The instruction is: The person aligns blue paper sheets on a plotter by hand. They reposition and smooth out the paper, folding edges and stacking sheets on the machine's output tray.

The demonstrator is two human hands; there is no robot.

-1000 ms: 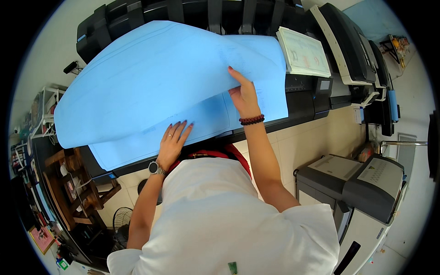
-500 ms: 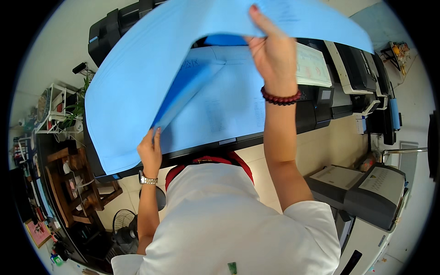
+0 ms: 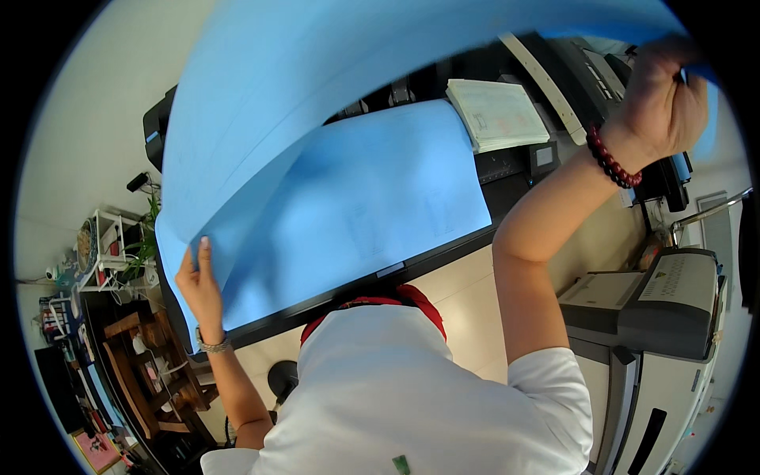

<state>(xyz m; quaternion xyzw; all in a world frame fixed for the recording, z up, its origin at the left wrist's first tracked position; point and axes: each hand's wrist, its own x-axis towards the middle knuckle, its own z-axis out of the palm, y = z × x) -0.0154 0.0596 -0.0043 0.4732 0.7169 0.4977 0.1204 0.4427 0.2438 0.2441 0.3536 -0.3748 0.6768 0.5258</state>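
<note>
A large blue paper sheet [image 3: 261, 103] arches up and across from left to right, slightly blurred. My right hand [image 3: 661, 107], wearing a dark red bead bracelet, is raised at the upper right and closed on the sheet's far end. At the near left, my left hand [image 3: 199, 281], with a metal watch band, pinches the lower edge of the lifted sheet. Another blue sheet [image 3: 372, 190] with faint printing lies flat beneath it on the black large-format printer [image 3: 340, 310]. The lifted sheet hides part of this lower one.
A stack of pale printed papers [image 3: 497, 115] sits right of the flat sheet, by a small control screen [image 3: 544, 156]. A grey and white office machine [image 3: 669, 305] stands at the right. Wooden furniture [image 3: 142, 372] and a white shelf [image 3: 107, 245] are at the left.
My right hand has swung far to the right with the sheet's end, uncovering more of the flat sheet below. My left hand has moved left and slightly nearer me.
</note>
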